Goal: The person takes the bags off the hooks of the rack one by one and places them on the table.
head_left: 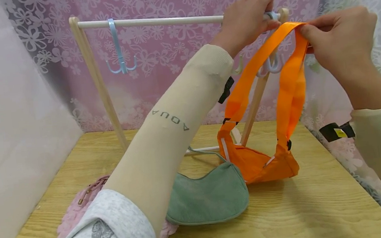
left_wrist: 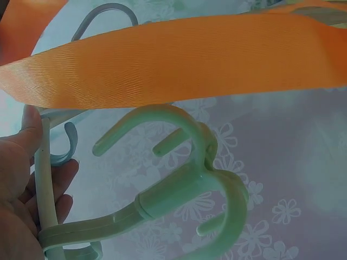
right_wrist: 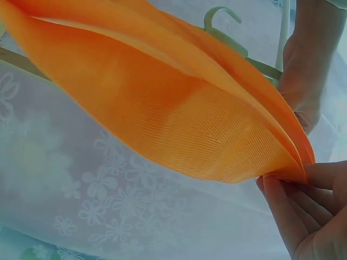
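Note:
My right hand (head_left: pixel 344 39) pinches the top of the orange shoulder strap (head_left: pixel 260 57) between thumb and fingers, at the right of the head view. Below it hangs the orange bag (head_left: pixel 256 162), its bottom low over the table. My left hand (head_left: pixel 247 18) grips the white rod (left_wrist: pixel 46 189) of a rack near its right end, with a light blue hook (left_wrist: pixel 68 146) by its fingers. In the left wrist view the strap crosses in front of a green multi-prong hook (left_wrist: pixel 173 189) that hangs on the rod.
A second light blue hook (head_left: pixel 120 52) hangs on the rod's left part. On the wooden table (head_left: pixel 311 207) lie a green shoulder bag (head_left: pixel 209 196) and a fluffy pink bag (head_left: pixel 73 212), partly hidden by my left sleeve. Wooden legs (head_left: pixel 99 82) hold up the rack before a flowered curtain.

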{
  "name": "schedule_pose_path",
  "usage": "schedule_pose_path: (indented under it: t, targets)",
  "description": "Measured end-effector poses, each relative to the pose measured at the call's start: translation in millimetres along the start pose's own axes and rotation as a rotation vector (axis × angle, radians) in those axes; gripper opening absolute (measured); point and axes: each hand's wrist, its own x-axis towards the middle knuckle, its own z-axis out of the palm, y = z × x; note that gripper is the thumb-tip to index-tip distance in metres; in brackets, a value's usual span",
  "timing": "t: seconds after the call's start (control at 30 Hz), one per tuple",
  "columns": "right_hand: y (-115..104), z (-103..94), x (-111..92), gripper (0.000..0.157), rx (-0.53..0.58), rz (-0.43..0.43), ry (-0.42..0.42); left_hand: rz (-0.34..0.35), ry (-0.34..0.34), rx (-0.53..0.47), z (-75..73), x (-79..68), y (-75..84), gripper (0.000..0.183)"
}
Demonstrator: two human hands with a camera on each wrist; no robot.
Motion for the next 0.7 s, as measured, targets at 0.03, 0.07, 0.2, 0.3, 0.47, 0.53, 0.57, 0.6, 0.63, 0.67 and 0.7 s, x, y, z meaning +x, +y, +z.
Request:
schedule_pose_path:
  t: [0.03, 0.07, 0.2, 0.3, 0.47, 0.53, 0.57, 0.6, 0.63, 0.67, 0.7]
  targets:
    - [-0.5, -0.6, 0.2, 0.04, 0.028, 0.001, 0.006, 0.001, 0.002, 0.002, 0.4, 0.2, -0.2, 0.041]
    - [-0.9, -1.2, 0.5, 0.04, 0.05, -0.005, 0.014, 0.002, 0.004, 0.003, 0.7, 0.4, -0.4, 0.04]
    - [-4.2, -5.4, 2.3, 0.038, 0.099, -0.022, 0.039, 0.006, 0.008, -0.002, 1.8, 1.4, -0.6, 0.038]
    - [-5.5, -7.6, 3.8, 0.035, 0.121, -0.051, 0.058, 0.001, 0.0, -0.01, 2.6, 2.4, -0.3, 0.034]
    - [-8.1, -7.9, 4.4, 0.033, 0.12, -0.082, 0.04, -0.017, -0.009, -0.014, 2.5, 2.8, -0.1, 0.03]
    - [-10.2, -7.0, 4.1, 0.033, 0.121, -0.079, 0.013, -0.02, -0.008, -0.006, 1.9, 2.6, -0.1, 0.03]
    - [-11.4, -6.4, 3.8, 0.033, 0.12, -0.081, -0.001, -0.022, -0.01, -0.003, 1.3, 2.6, 0.1, 0.031]
    - [-13.0, -5.6, 3.4, 0.034, 0.125, -0.082, -0.015, -0.023, -0.011, 0.002, 0.6, 2.7, 0.2, 0.031]
    - [-14.5, -4.7, 2.9, 0.033, 0.13, -0.084, -0.024, -0.024, -0.014, 0.011, -0.1, 2.9, 0.1, 0.031]
    - [-16.0, -3.8, 2.2, 0.033, 0.133, -0.086, -0.034, -0.026, -0.017, 0.016, -0.8, 3.0, 0.1, 0.031]
    - [-17.3, -3.0, 1.4, 0.034, 0.136, -0.093, -0.039, -0.028, -0.02, 0.02, -1.4, 3.2, 0.1, 0.031]
